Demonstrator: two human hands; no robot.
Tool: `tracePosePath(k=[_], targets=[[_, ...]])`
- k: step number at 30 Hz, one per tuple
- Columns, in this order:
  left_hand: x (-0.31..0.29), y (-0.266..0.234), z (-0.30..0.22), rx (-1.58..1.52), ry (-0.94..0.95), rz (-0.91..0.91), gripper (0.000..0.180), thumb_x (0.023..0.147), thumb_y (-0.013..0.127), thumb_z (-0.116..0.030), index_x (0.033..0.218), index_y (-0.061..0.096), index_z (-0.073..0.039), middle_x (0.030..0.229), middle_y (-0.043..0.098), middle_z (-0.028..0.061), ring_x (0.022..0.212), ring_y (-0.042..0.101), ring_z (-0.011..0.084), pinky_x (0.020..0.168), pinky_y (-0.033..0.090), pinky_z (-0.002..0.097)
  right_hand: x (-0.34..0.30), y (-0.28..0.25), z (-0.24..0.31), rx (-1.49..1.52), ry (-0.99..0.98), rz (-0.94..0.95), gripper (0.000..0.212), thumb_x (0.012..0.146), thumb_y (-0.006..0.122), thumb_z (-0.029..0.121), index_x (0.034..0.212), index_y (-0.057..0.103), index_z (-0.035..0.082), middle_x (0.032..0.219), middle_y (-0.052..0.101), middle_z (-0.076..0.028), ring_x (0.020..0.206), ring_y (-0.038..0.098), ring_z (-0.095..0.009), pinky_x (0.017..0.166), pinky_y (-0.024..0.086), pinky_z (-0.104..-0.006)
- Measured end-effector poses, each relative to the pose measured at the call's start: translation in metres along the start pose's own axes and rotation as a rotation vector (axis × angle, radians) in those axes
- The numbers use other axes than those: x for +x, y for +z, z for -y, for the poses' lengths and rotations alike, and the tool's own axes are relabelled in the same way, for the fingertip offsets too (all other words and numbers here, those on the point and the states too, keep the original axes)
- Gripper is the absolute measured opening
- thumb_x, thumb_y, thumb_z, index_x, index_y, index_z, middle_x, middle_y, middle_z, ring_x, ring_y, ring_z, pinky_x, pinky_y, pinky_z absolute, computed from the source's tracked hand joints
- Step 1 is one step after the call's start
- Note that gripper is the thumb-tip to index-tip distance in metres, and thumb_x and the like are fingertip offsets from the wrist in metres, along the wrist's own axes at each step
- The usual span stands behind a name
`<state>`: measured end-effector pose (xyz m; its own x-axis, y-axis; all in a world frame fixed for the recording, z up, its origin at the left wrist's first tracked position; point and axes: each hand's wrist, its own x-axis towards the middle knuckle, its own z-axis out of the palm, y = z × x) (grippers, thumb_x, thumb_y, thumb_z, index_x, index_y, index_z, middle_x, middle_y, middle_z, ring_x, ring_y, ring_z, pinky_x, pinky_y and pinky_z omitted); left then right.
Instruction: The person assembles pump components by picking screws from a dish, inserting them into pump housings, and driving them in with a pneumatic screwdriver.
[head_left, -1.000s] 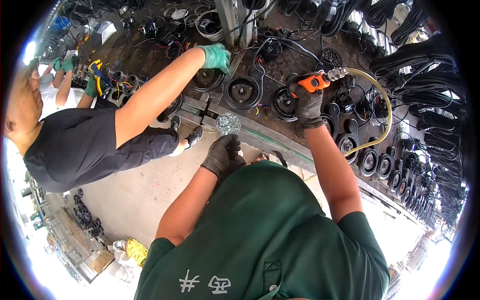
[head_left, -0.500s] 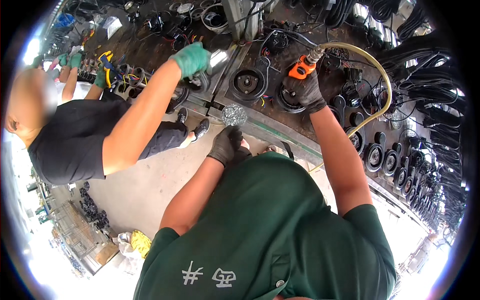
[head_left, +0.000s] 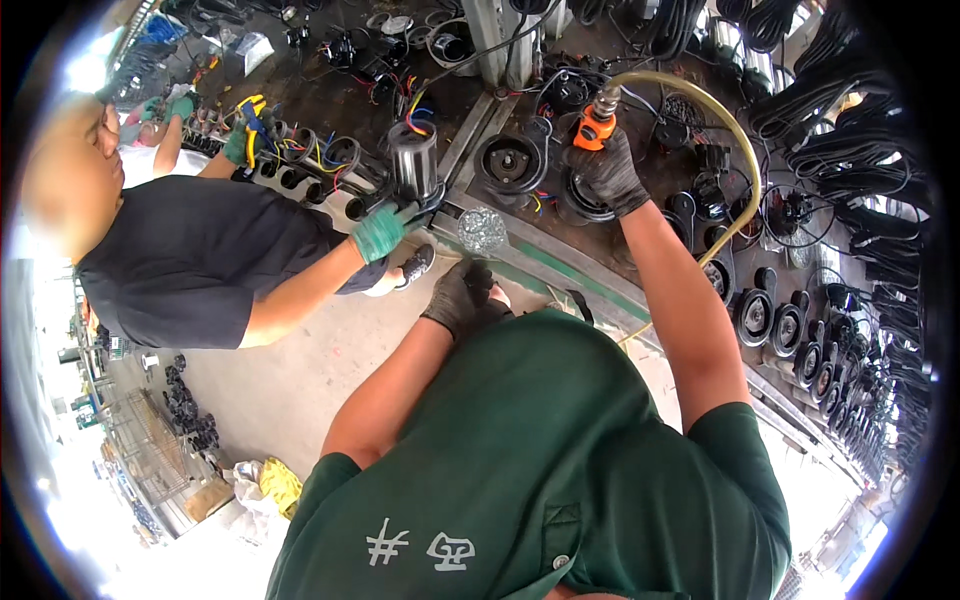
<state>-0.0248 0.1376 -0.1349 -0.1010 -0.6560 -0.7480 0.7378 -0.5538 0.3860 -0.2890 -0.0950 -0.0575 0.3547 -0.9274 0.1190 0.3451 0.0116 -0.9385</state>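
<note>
My right hand [head_left: 612,178], in a dark glove, is wrapped round an orange air-powered driver [head_left: 593,132]. It is above a round black housing [head_left: 578,202] on the bench, which the hand partly hides. My left hand [head_left: 456,300], also gloved, is held low near my body with its fingers curled in. Whatever it may hold is hidden. Just beyond it, at the bench edge, lies a round heap of small silvery screws [head_left: 482,230]. Another round black housing [head_left: 510,162], with coloured wires beside it, sits between that heap and the driver.
A co-worker's green-gloved hand [head_left: 380,232] is at the base of an upright metal cylinder [head_left: 413,162] on the left. A yellow hose [head_left: 748,140] loops from the driver past my right forearm. Black cable bundles [head_left: 830,110] crowd the right. A metal post [head_left: 508,50] rises behind.
The co-worker's near hand has come down towards the bench edge, and the metal cylinder there now stands upright. My hands keep nearly the same places, with the driver still in my right hand.
</note>
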Motion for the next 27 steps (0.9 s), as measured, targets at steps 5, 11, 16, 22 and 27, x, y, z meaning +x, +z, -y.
tracePosePath(k=[5,11,16,22,27], targets=[[0.007,-0.006,-0.006,0.002,-0.001,0.023,0.027,0.101,0.054,-0.029,0.105,0.068,-0.006,0.091,0.070,0.0064,0.084,0.066,0.0194,0.078,0.055,0.0323,-0.027,0.031,0.060,-0.053,-0.192,-0.107,0.051,0.070,0.074,-0.010,0.116,0.060,0.005,0.096,0.067,-0.005,0.084,0.066,-0.017,0.075,0.057,-0.0312],[-0.012,0.082,-0.012,0.162,-0.018,0.206,0.040,0.102,0.051,-0.042,0.112,0.067,-0.007,0.094,0.069,0.0072,0.084,0.063,0.0207,0.078,0.053,0.0342,-0.096,0.043,0.099,0.349,-0.263,-0.310,0.048,0.073,0.072,0.011,0.119,0.060,0.004,0.094,0.063,-0.008,0.093,0.062,-0.023,0.085,0.051,-0.0351],[-0.045,0.146,-0.008,0.197,-0.166,0.423,0.050,0.103,0.050,-0.048,0.119,0.064,-0.003,0.090,0.064,0.0066,0.077,0.060,0.0174,0.069,0.049,0.0296,-0.157,0.069,0.084,0.626,-0.171,-0.334,0.049,0.073,0.068,0.010,0.121,0.057,0.008,0.098,0.061,-0.006,0.093,0.063,-0.025,0.087,0.052,-0.0391],[-0.042,0.149,-0.004,0.588,0.025,0.591,0.028,0.103,0.056,-0.029,0.114,0.069,-0.007,0.071,0.050,-0.0038,0.058,0.043,0.0076,0.052,0.037,0.0239,-0.174,0.069,0.077,0.593,-0.133,-0.408,0.050,0.077,0.069,0.010,0.125,0.058,0.008,0.102,0.063,-0.005,0.096,0.064,-0.028,0.087,0.052,-0.0407],[-0.014,0.123,-0.012,0.553,0.014,0.420,0.025,0.099,0.059,-0.022,0.117,0.066,-0.006,0.074,0.054,-0.0014,0.062,0.049,0.0074,0.056,0.044,0.0239,-0.170,0.061,0.092,0.515,-0.157,-0.545,0.046,0.080,0.065,0.007,0.125,0.057,0.007,0.101,0.064,-0.008,0.094,0.063,-0.025,0.087,0.052,-0.0391]])
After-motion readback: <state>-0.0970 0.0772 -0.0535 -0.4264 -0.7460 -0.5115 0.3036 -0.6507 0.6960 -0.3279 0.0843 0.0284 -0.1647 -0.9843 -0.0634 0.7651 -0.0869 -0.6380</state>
